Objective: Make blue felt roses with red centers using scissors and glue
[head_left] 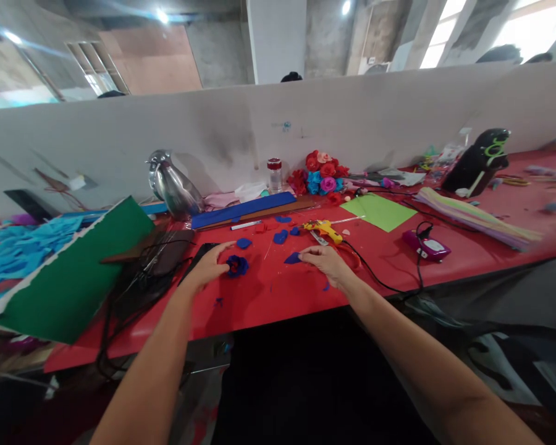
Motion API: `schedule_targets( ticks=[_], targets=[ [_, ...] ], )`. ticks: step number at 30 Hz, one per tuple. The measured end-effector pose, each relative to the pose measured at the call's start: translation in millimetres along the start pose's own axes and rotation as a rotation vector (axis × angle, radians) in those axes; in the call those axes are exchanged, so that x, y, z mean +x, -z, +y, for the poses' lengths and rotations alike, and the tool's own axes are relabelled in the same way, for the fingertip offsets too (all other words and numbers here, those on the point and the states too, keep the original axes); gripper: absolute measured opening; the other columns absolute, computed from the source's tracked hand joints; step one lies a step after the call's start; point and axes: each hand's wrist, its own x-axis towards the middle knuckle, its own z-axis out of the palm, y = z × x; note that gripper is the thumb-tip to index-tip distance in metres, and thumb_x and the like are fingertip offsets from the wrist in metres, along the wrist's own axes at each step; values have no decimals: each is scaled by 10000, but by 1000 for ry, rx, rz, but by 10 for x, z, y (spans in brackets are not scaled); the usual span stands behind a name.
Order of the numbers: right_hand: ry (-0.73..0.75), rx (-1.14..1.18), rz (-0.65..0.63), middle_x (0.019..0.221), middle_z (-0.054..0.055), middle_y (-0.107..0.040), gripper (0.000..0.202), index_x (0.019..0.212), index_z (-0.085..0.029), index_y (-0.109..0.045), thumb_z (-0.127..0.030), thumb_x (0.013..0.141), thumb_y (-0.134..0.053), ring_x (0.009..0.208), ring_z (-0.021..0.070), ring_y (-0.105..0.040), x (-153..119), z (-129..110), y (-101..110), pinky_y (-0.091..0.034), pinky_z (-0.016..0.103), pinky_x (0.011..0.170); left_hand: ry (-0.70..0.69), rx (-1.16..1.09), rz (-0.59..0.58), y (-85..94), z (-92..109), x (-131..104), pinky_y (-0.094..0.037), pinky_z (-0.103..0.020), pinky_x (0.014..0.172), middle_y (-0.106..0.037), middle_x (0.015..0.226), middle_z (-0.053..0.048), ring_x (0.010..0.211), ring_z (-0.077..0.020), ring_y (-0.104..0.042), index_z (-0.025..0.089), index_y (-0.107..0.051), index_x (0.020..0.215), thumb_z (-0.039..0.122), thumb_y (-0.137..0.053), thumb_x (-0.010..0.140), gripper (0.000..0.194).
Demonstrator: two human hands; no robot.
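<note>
At the left, a dark blue crepe-paper flower (238, 266) rests at the fingertips of my left hand (207, 264). That hand's thumb and forefinger are curved and apart, the thumb tip beside the petals. My right hand (327, 261) pinches a pointed blue paper petal (292, 258) by its right end, just over the red tabletop. Loose blue petals, among them one oval petal (244, 243) and a folded one (280, 237), lie between and beyond the hands. A yellow glue gun (327, 231) is lying behind my right hand, with scissors (319, 237) partly showing there.
Blue crepe paper (245, 210) and a white pen (246, 225) lie farther back. A paper bouquet (324, 173), glass jar (275, 176) and metal jug (173, 185) stand by the partition. Green sheets lie at both sides. A cord runs to a purple power socket (426, 246).
</note>
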Motion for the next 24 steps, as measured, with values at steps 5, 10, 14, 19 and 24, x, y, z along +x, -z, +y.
schedule_targets(
  ticks=[5,10,14,19,24],
  targets=[
    [-32,91,4,671,-3,-672,215,696,-195,-708,-360,567,-753,613,111,-547,-47,38,3,-415,251,605,62,-53,-229,48,100,123,-488,-343,884,-637,1234,-83,1157,-255,-566,229,-616,1186,170,-565,541,651],
    [-61,163,-10,625,-11,-644,241,687,-187,-691,-375,557,-769,582,103,-542,-67,132,-3,-401,240,576,156,-41,-110,24,76,121,-492,-317,771,-700,1068,-96,955,-244,-638,211,-666,1126,443,-673,642,537],
    [-97,239,1,625,-14,-639,247,658,-189,-679,-367,529,-793,587,104,-550,-94,182,-56,-413,240,585,205,-100,-35,-15,66,51,-477,-307,745,-712,1060,-104,908,-231,-635,208,-704,1047,589,-567,739,509],
    [-96,291,9,630,-10,-650,278,667,-194,-683,-388,513,-811,597,112,-562,-116,211,-122,-421,250,594,266,-180,-42,-34,67,-15,-480,-303,721,-684,1143,-122,932,-231,-638,203,-690,1082,685,-483,760,615],
    [-81,319,45,668,20,-675,308,678,-186,-687,-418,515,-808,622,133,-586,-116,215,-179,-441,271,616,251,-108,-74,-67,129,-36,-490,-298,750,-680,1145,-113,1013,-253,-628,214,-678,1108,490,-757,587,595]
  ],
)
